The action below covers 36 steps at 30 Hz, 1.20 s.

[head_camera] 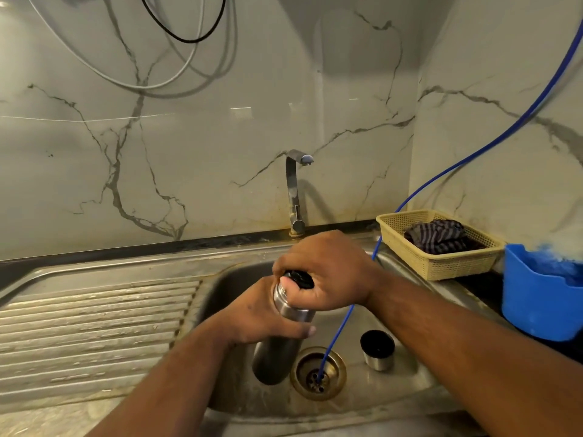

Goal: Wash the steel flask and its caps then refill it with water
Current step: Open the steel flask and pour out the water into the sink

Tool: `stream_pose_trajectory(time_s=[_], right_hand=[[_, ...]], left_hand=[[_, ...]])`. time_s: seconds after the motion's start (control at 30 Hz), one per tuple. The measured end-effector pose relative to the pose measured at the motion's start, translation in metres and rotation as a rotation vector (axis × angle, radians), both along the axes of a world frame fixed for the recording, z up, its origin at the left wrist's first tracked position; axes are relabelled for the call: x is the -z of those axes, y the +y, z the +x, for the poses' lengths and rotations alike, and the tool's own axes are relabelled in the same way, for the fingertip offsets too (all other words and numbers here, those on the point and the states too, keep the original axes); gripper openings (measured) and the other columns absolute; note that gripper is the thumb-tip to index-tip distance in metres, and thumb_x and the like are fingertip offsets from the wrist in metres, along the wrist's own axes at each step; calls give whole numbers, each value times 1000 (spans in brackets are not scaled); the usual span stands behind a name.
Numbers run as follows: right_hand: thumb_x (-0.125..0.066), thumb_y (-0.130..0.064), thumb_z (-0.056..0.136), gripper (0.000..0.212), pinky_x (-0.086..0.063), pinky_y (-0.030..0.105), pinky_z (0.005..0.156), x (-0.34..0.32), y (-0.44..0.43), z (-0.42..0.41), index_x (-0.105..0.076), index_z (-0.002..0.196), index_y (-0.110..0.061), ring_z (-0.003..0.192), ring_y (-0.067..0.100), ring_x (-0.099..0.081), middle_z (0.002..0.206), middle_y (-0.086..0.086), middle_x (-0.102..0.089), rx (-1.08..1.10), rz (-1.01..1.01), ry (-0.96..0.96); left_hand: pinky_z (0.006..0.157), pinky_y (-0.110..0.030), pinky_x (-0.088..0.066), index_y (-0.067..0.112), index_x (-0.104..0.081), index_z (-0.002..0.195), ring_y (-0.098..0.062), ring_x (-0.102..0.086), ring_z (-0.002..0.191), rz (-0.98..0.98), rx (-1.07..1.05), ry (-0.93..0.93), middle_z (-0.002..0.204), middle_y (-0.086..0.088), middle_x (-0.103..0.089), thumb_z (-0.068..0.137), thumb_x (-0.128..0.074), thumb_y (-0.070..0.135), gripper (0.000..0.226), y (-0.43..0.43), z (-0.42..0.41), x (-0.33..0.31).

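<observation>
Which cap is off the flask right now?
The steel cap, standing alone in the sink right of the drain. The black cap is on the flask, gripped by the right hand.

A single wide-angle head view looks forward and down from just in front of the sink, close above its basin, with the tap behind it at mid-frame and the marble wall beyond filling the upper half

Silver flask, black cap, blue tube, yellow basket, striped cloth.
</observation>
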State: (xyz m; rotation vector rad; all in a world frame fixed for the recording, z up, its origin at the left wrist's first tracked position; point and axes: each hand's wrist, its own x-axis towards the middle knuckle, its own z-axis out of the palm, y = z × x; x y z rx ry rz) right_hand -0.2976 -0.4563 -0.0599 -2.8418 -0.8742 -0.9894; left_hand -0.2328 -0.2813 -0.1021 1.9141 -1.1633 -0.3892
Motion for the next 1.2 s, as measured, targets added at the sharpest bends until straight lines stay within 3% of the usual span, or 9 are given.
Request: stream_pose_trajectory(time_s=[0.07,0.2,0.33,0.53,0.67,0.8,0.93,1.1,1.2], right_hand=[[-41,-65,93,45,-45,24,62,3,2,-1,-69,103,-32,74,6,-61,85,-12,-69,164,81,72],[-30,-93,80,78,-36,28,54,2,7,2,-62,74,-23,59,11,-56,65,-7,-60,496,89,160],[-42,-81,89,66,-33,25,54,0,10,3,-67,87,-20,66,12,-58,72,-5,-63,439,79,269],[-68,-49,92,47,-38,25,78,-8,-10,5,-59,138,-39,103,8,-49,113,-8,-57,172,136,456],[-80,-45,83,55,-45,25,92,-11,-18,3,-60,134,-47,116,7,-50,128,-11,-57,77,203,533],[-56,-80,82,61,-46,26,72,-4,-3,0,-68,119,-33,94,9,-60,106,-9,-65,344,300,473],[-50,-81,86,61,-34,25,56,8,11,2,-63,91,-22,68,9,-54,77,-5,-61,478,152,438],[-68,-56,90,48,-40,27,75,2,0,3,-62,131,-32,95,7,-52,111,-8,-64,262,156,511],[-79,-37,86,62,-43,31,95,0,-12,5,-52,141,-47,117,7,-42,131,-11,-53,158,112,575]], left_hand=[[88,-28,-58,28,-65,113,-12,-70,100,5,-70,-16,105,3,-73,72,-93,18,51,-3,1,5],[88,-31,-60,36,-58,112,-6,-70,94,27,-256,-47,102,7,-73,63,-96,29,62,-5,8,14],[85,-32,-60,34,-63,111,-4,-70,91,20,-267,-107,100,10,-73,63,-95,28,59,-3,14,18],[82,-27,-58,34,-63,114,-5,-71,90,-36,-285,-98,100,10,-74,63,-95,28,61,-1,19,20],[80,-24,-57,35,-62,117,-3,-69,91,-25,-269,-112,101,8,-73,63,-95,26,64,-2,18,21],[78,-12,-48,44,-56,110,1,-63,97,15,-278,-109,106,14,-68,67,-93,24,61,-3,14,22],[79,-14,-50,38,-58,115,-4,-65,101,59,-249,-85,109,11,-69,66,-94,23,63,-5,16,26],[79,-23,-54,37,-60,114,-2,-68,90,43,-288,-136,100,9,-72,63,-94,29,61,-2,19,25],[78,-22,-56,38,-59,114,-2,-68,89,38,-290,-136,99,8,-71,62,-95,28,64,1,20,24]])
